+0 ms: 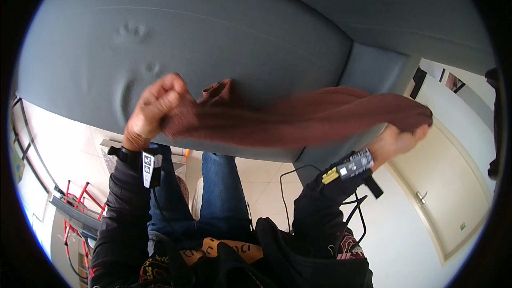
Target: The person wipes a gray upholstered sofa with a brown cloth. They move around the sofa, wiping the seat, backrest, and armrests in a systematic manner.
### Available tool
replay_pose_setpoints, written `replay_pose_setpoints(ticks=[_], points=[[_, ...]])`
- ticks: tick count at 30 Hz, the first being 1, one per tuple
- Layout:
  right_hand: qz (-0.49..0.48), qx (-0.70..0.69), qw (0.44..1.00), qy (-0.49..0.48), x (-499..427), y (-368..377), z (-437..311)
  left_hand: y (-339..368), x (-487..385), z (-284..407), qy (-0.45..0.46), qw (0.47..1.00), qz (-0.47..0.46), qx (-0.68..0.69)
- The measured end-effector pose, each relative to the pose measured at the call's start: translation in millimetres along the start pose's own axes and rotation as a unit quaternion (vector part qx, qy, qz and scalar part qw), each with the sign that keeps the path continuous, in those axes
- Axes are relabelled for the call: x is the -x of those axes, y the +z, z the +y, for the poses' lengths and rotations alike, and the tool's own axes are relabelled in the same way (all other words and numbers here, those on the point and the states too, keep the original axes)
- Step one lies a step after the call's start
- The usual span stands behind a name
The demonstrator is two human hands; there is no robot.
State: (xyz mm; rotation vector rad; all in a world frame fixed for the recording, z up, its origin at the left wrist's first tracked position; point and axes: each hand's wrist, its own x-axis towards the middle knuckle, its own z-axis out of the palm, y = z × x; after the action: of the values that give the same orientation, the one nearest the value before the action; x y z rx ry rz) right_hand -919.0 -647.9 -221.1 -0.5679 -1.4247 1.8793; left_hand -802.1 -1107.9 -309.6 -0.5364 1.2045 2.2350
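A brown cloth garment point(280, 122) is stretched sideways between my two hands, above the seat of a grey upholstered sofa point(224, 44). My left hand point(158, 104) is closed around its left end, where a small folded piece sticks up beside the fist. At the other end, my right hand point(400, 140) holds the cloth from below, with the thumb outward and the other fingers hidden behind the fabric. The cloth is partly blurred, and its exact kind cannot be told.
The sofa's armrest point(372, 64) and backrest point(420, 12) rise at the right and far side. A pale door point(444, 184) with a metal handle is at the right. Red metal frames point(76, 212) stand at lower left. Black cables point(356, 204) hang by my right forearm.
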Motion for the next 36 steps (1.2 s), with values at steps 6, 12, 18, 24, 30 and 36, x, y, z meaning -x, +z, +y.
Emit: replay_pose_setpoints(ticks=[6,12,18,24,30,36], points=[[-0.055,0.461,0.871,-0.159,-32.4,-4.0,69.7,-22.2,-34.7,15.7,0.156,0.980,0.117,-0.045],[-0.287,0.621,0.680,-0.265,31.2,9.9,113.7,-21.2,-82.5,2.5,0.152,0.950,0.166,-0.217],[-0.354,0.699,0.599,-0.167,26.7,7.1,224.0,-74.1,-76.4,-15.3,0.217,0.773,0.309,-0.510],[-0.266,0.761,0.590,-0.045,-35.4,-14.8,246.0,-185.2,-59.3,3.0,0.223,0.535,0.441,-0.685],[-0.211,0.717,0.664,-0.043,-8.7,30.4,248.9,-190.2,-64.9,-21.0,0.204,0.472,0.460,-0.724],[-0.279,0.618,0.720,-0.148,99.0,133.9,273.1,-171.9,-69.8,-15.7,0.210,0.498,0.462,-0.703]])
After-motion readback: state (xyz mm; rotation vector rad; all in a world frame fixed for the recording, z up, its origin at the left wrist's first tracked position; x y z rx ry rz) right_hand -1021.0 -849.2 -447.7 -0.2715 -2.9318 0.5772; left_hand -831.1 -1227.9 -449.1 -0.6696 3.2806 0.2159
